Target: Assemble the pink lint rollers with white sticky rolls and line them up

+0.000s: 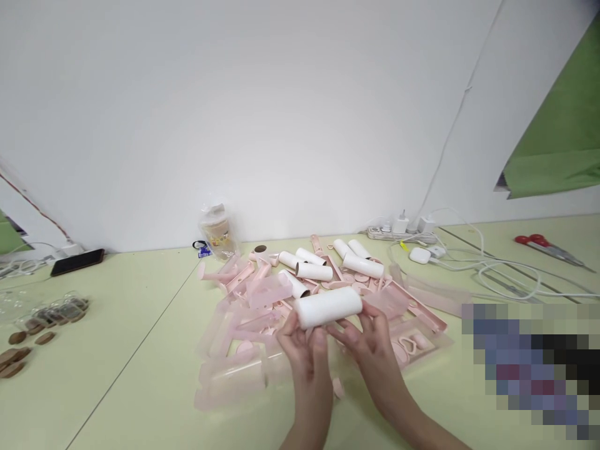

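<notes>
A white roll point(329, 307), most likely a lint roller refill, is raised over the pile and lies almost level between my hands. My left hand point(305, 353) grips its left end with fingers and thumb. At the right end, the fingers of my right hand point(370, 334) are closed on it from below and behind. Behind it, several more white rolls point(314, 271) with brown cores lie on a heap of pink plastic parts point(272, 292). Clear pinkish plastic sleeves point(237, 378) spread out in front, partly hidden by my forearms.
On the left are a black phone point(77, 262) and small corked glass bottles point(70, 310). A bagged cup point(218, 231) stands by the wall. Rightward lie a power strip point(403, 235), white cables, a white earphone case point(419, 255) and red-handled scissors point(546, 245). A blurred area covers the lower right.
</notes>
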The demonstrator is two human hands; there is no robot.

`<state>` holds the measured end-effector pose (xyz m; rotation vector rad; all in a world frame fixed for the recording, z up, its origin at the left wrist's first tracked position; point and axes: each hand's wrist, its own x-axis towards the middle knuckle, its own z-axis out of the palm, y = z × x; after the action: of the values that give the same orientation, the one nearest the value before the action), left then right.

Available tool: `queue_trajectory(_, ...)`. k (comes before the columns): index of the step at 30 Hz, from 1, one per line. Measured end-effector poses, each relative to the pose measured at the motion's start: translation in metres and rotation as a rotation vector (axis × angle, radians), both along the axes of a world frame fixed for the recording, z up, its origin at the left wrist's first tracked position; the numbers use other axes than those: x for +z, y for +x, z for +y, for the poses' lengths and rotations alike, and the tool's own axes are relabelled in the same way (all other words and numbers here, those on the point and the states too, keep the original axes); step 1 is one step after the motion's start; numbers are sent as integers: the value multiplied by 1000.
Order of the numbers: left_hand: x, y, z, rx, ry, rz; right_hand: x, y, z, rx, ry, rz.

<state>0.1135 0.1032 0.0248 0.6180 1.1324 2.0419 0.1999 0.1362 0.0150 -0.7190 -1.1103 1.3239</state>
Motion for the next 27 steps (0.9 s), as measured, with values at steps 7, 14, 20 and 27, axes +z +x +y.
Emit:
queue_trajectory(7,19,-11,-19,-403,143,517,34,18,13,200,-328,279)
queue_trajectory(14,35,-56,14,-358,-35,754,37,58,39,182,-485,451)
queue_trajectory(20,55,-88,73,-358,-60,1236,47,93,49,130,-461,552)
queue_trajectory(27,38,-15,85,-609,82,1409,69,123,46,-108,-528,975)
